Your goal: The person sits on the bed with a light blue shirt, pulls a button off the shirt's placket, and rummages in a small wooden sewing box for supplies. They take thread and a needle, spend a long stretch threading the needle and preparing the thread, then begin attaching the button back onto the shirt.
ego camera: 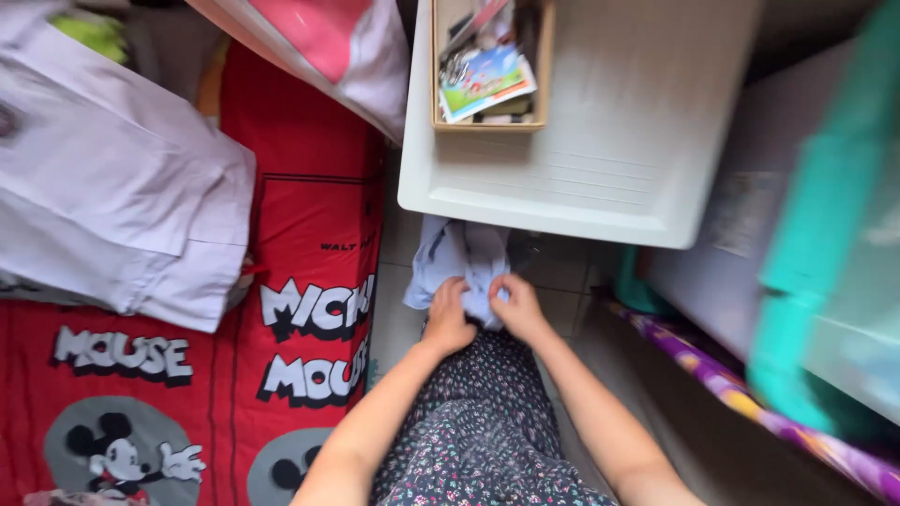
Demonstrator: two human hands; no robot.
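Observation:
A light blue garment [457, 258] hangs in front of me, partly under the edge of a white plastic table [600, 178]. My left hand [448, 317] grips its lower edge on the left. Close beside it, my right hand [517, 306] pinches the same cloth on the right. Both hands sit close together above my dark floral-print lap [478, 422]. The garment's upper part spreads toward the tiled floor below the table.
A red cartoon-print mattress [309, 187] lies at the left with a folded white shirt [122, 206] on it. A wooden box of papers and keys [487, 66] stands on the table. A teal container [825, 244] and purple patterned cloth [750, 394] are at the right.

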